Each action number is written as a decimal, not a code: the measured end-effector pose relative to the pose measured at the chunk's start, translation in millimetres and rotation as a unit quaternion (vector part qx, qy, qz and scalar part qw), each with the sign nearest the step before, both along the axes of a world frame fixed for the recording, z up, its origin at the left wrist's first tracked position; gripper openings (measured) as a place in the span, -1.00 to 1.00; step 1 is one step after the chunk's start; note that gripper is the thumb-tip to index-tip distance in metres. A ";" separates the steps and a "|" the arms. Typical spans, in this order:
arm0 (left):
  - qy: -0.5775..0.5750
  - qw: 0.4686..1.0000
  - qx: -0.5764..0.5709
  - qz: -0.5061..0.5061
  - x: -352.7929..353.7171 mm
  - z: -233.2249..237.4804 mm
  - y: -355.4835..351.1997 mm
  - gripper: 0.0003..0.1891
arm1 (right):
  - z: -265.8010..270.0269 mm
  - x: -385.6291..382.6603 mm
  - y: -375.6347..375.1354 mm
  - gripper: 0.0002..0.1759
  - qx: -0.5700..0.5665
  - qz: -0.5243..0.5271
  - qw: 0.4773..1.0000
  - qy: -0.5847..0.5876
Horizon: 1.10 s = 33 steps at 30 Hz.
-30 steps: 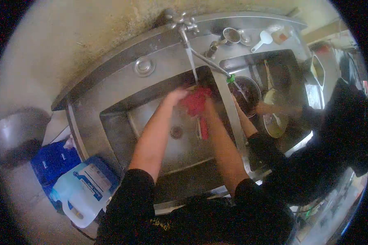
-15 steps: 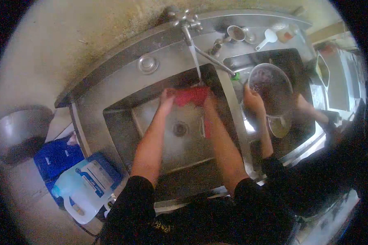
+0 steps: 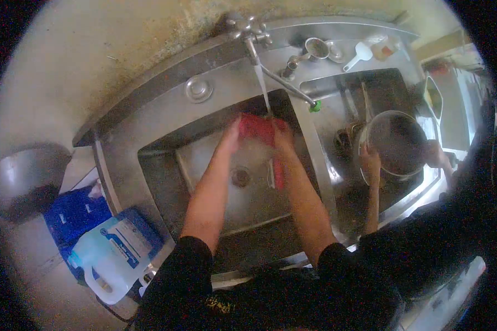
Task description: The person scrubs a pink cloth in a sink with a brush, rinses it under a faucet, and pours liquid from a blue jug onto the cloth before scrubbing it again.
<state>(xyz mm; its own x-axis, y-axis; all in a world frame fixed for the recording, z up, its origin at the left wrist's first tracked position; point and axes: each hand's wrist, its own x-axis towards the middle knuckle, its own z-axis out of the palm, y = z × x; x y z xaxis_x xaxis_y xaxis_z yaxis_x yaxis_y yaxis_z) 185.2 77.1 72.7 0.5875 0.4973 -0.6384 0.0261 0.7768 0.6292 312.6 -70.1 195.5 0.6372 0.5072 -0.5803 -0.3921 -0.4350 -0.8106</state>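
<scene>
A wet red cloth (image 3: 256, 127) is stretched between my two hands, high in the left sink basin (image 3: 215, 149). My left hand (image 3: 233, 136) is closed on its left end, and my right hand (image 3: 282, 134) grips the right end. Water runs from the tap (image 3: 251, 44) down onto the back edge of the cloth, close to my right hand. Lower in the basin, a second red item with a pale edge (image 3: 278, 174) is partly covered by my right forearm. The round drain (image 3: 240, 176) shows between my forearms.
At the right basin, another person's hands (image 3: 371, 159) hold a large metal pot (image 3: 400, 142). A metal lid-like disc (image 3: 198, 89) lies on the back ledge. To the left are a plastic jug (image 3: 110, 251), a blue box (image 3: 77, 212) and a big metal bowl (image 3: 30, 176).
My hands have come slightly closer together, my left moving right, with the red cloth still between them. The other person's pot has shifted right and toward the front.
</scene>
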 end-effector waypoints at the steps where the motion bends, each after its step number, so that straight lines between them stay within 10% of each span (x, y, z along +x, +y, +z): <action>1: -0.007 1.000 0.014 0.025 5.2 -30.5 2.3 -0.59 | 3.3 -0.5 -3.8 -0.35 0.036 -0.012 0.997 0.069; 3: 0.044 0.999 -0.020 0.025 19.2 51.3 -13.6 -0.61 | -20.7 -7.3 -13.6 -0.36 0.228 -0.067 0.912 0.335; 7: 0.021 0.986 -0.027 -0.164 19.5 133.3 -20.8 -0.65 | -77.9 -9.6 -34.2 -0.45 0.308 -0.125 0.890 0.313; 10: 0.082 0.941 0.126 -0.303 33.0 110.1 -11.2 -0.66 | -70.0 -9.9 -30.1 -0.52 0.286 -0.081 0.865 0.404; 14: 0.025 0.985 0.089 -0.143 75.0 30.5 -6.9 -0.70 | -100.7 -2.5 -9.6 -0.49 0.232 -0.098 0.913 0.320; 18: 0.156 0.946 0.282 -0.034 106.8 -16.6 -26.7 -0.74 | -137.5 13.1 15.3 -0.44 0.289 -0.194 0.917 0.193; 22: 0.258 0.872 0.384 -0.157 93.7 86.9 -36.4 -0.61 | -165.9 25.3 28.3 -0.47 0.230 -0.245 0.914 0.227; 27: 0.173 0.816 0.528 -0.160 76.4 94.2 -26.7 -0.67 | -81.6 2.0 42.3 -0.43 0.370 -0.137 0.877 0.276; 33: 0.208 0.812 0.454 -0.302 83.6 112.2 -16.6 -0.68 | -35.1 -13.7 18.7 -0.33 0.201 -0.149 0.952 0.178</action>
